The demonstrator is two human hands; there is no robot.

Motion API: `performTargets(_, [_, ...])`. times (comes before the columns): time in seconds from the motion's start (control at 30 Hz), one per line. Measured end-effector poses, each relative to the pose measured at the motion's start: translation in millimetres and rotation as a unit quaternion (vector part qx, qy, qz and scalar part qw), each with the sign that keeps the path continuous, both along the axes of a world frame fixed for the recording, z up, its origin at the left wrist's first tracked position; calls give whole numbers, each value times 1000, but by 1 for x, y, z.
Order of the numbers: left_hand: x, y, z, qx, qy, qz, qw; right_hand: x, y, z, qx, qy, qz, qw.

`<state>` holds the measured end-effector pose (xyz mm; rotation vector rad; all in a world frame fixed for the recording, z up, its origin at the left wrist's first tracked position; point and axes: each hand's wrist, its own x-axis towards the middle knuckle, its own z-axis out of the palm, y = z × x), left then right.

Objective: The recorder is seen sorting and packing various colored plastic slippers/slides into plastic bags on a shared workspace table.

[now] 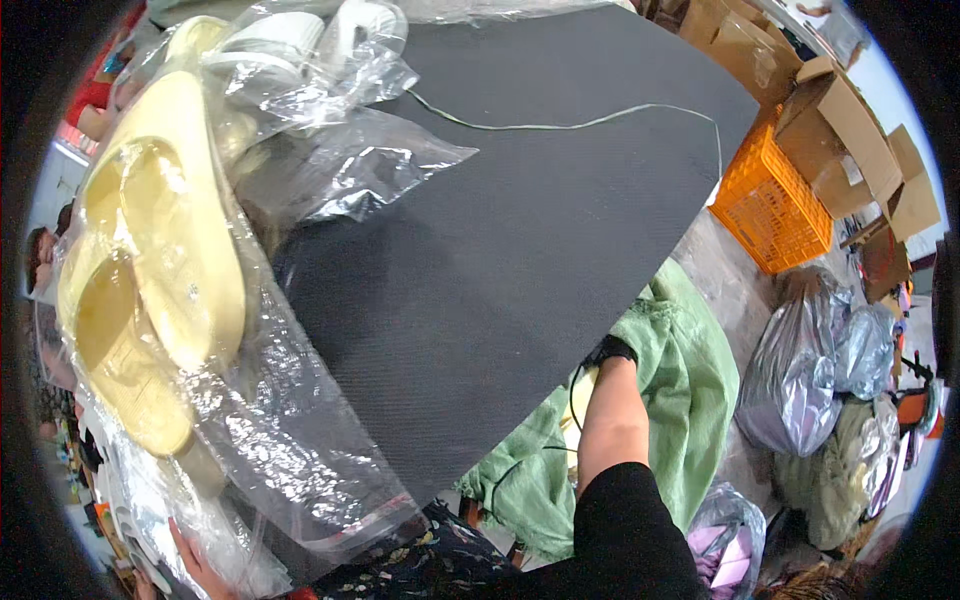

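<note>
My right forearm reaches into a green cloth sack (690, 370) beside the table. My right hand (612, 350) shows only as a black-covered wrist, and its fingers are hidden by the sack and table edge. A pale yellow piece and a dark cord show beside that wrist. At the lower left, part of a bare hand (195, 562) appears by clear plastic; it may be my left hand, with its grip unclear. Nearby, pale yellow slippers (190, 230) lie in a clear plastic bag (300, 440) on the left of the dark table (520, 250).
White slippers (275, 40) in clear bags lie at the far left of the table. A thin pale string (570, 127) runs across it. On the right are an orange crate (770, 205), cardboard boxes (840, 130) and grey plastic bags (800, 370). Another person's arm (92, 122) shows far left.
</note>
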<state>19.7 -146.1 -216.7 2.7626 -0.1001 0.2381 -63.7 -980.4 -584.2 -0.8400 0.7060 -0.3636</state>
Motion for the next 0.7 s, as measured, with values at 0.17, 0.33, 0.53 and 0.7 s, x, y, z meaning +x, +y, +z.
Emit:
performTargets(0.17, [-11, -29, 4, -13, 7, 4, 1000, -29, -14, 5, -23, 14, 17, 1000])
performTargets(0.33, [-8, -49, 2, -77, 15, 38, 996, -53, -17, 9, -53, 35, 24, 998])
performTargets(0.53, [-11, -54, 17, -24, 7, 16, 1000, -81, 14, 7, -80, 39, 42, 995])
performTargets(0.7, [-15, -64, 26, -46, -14, 8, 999, -88, 25, -15, -94, 24, 77, 992])
